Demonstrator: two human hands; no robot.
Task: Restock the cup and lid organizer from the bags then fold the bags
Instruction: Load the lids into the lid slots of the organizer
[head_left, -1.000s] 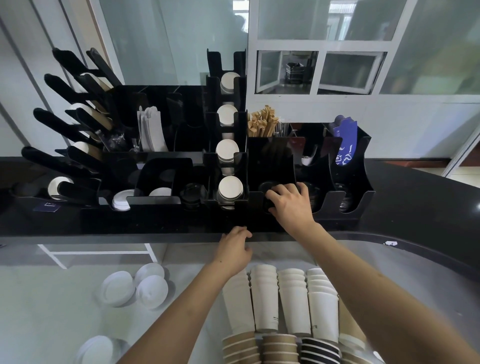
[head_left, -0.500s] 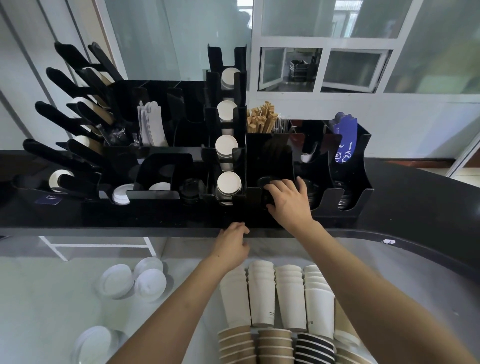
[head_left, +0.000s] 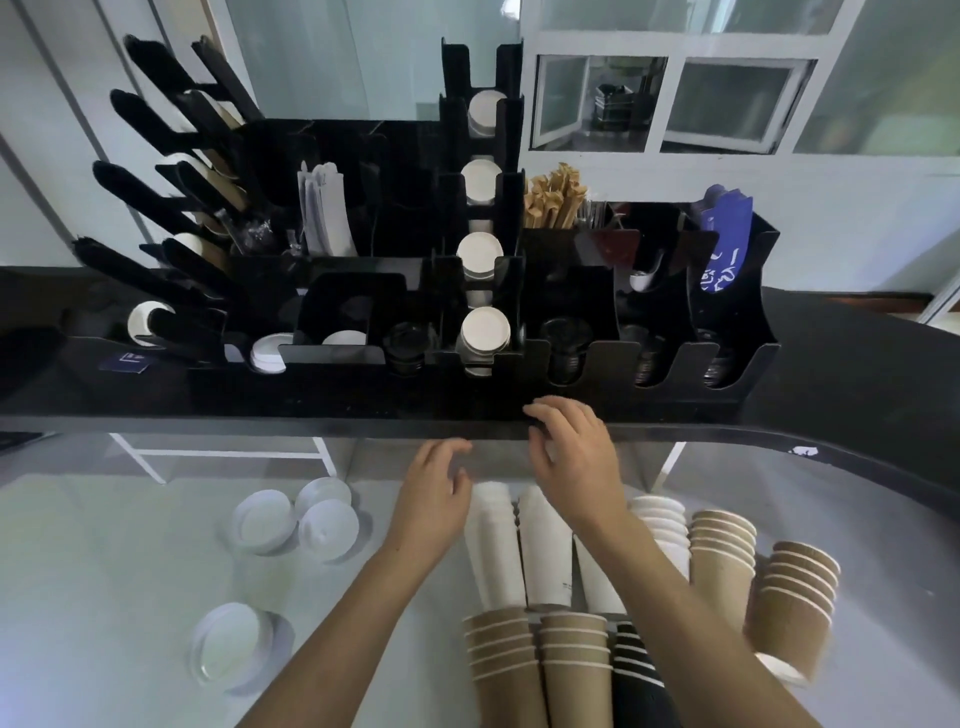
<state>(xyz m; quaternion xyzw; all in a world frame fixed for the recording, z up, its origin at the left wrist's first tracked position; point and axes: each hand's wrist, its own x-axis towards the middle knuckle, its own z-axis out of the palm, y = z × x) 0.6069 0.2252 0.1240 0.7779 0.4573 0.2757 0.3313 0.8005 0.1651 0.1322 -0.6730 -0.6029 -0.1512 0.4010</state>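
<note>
Both forearms are bare and reach forward side by side, close together. The left hand (head_left: 434, 491) is empty, palm down, fingers loosely curled. The right hand (head_left: 574, 457) sits slightly further forward, also empty, fingers spread and bent downward.

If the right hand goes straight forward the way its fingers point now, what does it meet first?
Probably the low front wall of the black organizer, at the slot with the black lids. The right hand hovers empty over the counter edge; depth is unclear.

Black tabletop (head_left: 857, 395) carries the organizer (head_left: 597, 384); the pale tabletop (head_left: 104, 597) below holds stacked cups (head_left: 545, 551) and bagged lids (head_left: 296, 517).
</note>
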